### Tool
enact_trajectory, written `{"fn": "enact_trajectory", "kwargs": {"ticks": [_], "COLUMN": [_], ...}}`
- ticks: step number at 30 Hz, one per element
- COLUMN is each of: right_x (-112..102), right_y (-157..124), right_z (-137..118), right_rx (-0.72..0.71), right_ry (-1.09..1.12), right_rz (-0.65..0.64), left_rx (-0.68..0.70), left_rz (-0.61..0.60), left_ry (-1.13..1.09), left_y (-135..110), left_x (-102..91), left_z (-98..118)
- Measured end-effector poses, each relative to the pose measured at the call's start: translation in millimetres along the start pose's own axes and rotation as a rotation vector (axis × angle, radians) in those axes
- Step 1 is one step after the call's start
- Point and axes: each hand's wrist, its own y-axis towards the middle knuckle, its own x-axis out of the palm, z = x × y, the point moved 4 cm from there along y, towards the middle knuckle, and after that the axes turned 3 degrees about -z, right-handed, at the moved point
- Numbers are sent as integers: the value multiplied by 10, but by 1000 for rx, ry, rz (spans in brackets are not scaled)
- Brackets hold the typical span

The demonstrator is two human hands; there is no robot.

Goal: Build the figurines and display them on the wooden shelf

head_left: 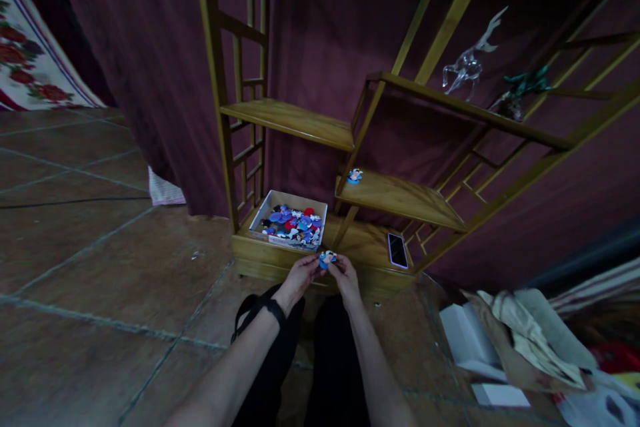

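Observation:
Both my hands meet in front of the lowest board of a wooden shelf unit (295, 121). My left hand (300, 276) and my right hand (345, 275) pinch a small blue and white figure (327, 257) between their fingertips. Just beyond them a white cardboard box (271, 203) stands on the base board, full of several small colourful figures (295, 221). Another small blue figure (355, 176) stands alone on the middle shelf (405, 199), up and to the right of my hands.
A phone (398, 250) lies on the base board right of my hands. A glass deer (470, 60) and a green ornament (523, 87) stand on the upper shelf. White boxes (467, 337), cloth and paper (525, 333) lie on the tiled floor at right. Dark red curtain behind.

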Motion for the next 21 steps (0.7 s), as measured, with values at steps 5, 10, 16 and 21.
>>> {"fn": "enact_trajectory", "kwargs": {"ticks": [5,10,16,21], "right_x": [1,-12,6,7], "right_y": [-7,0,-15,-22], "right_z": [5,49,42,34], "right_rx": [18,52,108,100], "right_ry": [-31,-40,17,40], "right_rz": [14,20,6,-4], "left_rx": [12,26,26,50], "left_rz": [12,14,-56,-65], "left_ry": [31,31,92,120], "left_y": [21,5,10,32], "left_x": [-19,-9,28,23], "left_z": [-4,3,3,2]}}
